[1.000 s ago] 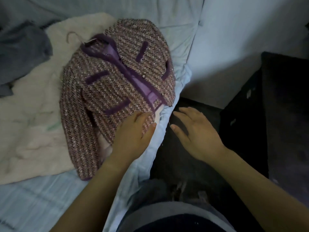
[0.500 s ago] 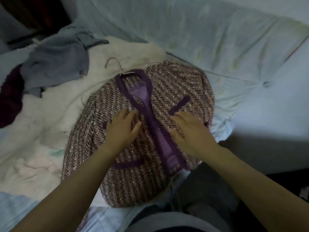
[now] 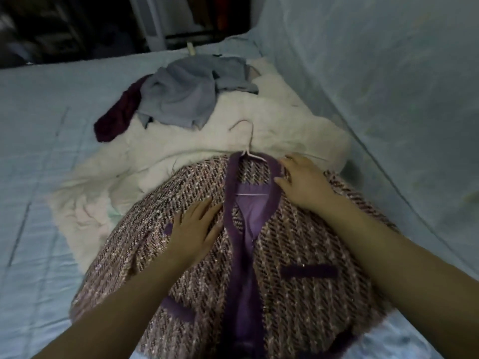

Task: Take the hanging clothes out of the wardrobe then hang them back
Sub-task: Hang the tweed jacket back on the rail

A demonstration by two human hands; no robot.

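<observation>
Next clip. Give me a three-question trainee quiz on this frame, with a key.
1. Multiple choice: which hand lies nearest the collar of the tweed jacket? A) left hand B) right hand C) neither touches the jacket.
2. True or false: the hanger is inside the jacket, with its hook sticking out past the collar.
3. Fill in: the grey garment on the bed overlaps a ___ coloured garment.

Key: 1 B; the left hand lies lower, on the front panel. 2 True. 3 Maroon: the maroon garment.
</observation>
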